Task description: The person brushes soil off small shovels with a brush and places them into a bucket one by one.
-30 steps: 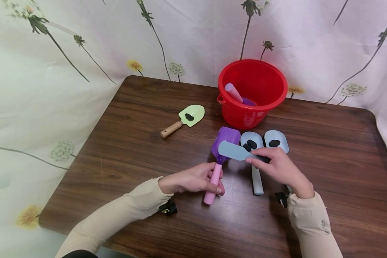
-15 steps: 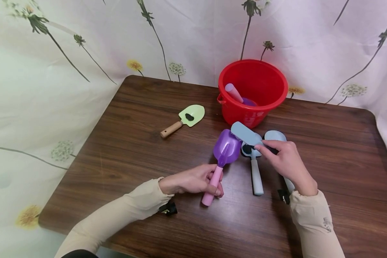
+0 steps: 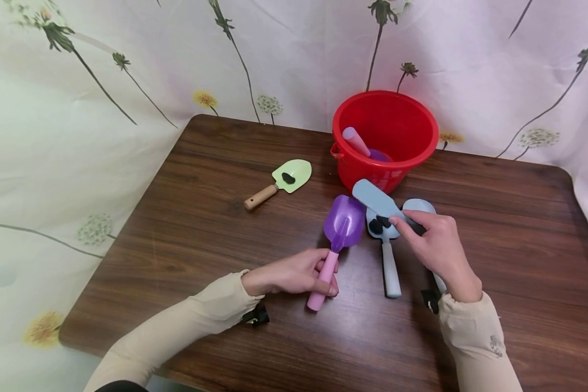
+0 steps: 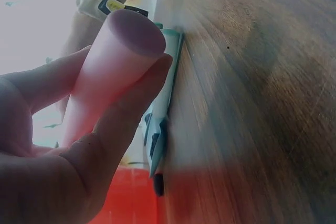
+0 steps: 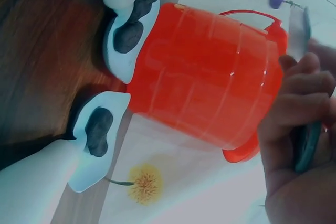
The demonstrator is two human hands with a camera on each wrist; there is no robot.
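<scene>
My left hand (image 3: pixel 306 272) grips the pink handle of a purple toy shovel (image 3: pixel 344 223), its blade held out over the table. My right hand (image 3: pixel 436 239) pinches a light blue flat-bladed tool (image 3: pixel 376 199) by its dark handle. That tool's tip overlaps the upper right edge of the purple blade in the head view. Beneath and beside it lies a pale blue shovel (image 3: pixel 391 269) with two dark lumps (image 3: pixel 376 225) on its blade. A second pale blue shovel (image 3: pixel 418 205) is partly hidden by my right hand; the right wrist view shows a dark lump (image 5: pixel 98 131) on it.
A red bucket (image 3: pixel 384 171) stands behind the shovels, with a lilac handle (image 3: pixel 355 141) leaning inside it. Left of it lies a green trowel (image 3: pixel 299 171) with a wooden handle, bearing a dark lump (image 3: pixel 288 178). Flowered cloth (image 3: pixel 284 54) hangs behind the table (image 3: pixel 186 228).
The flat-bladed tool has moved right and away from me, from across the purple blade to its upper right edge. The purple shovel has turned in my left hand, showing a shiny ridged face.
</scene>
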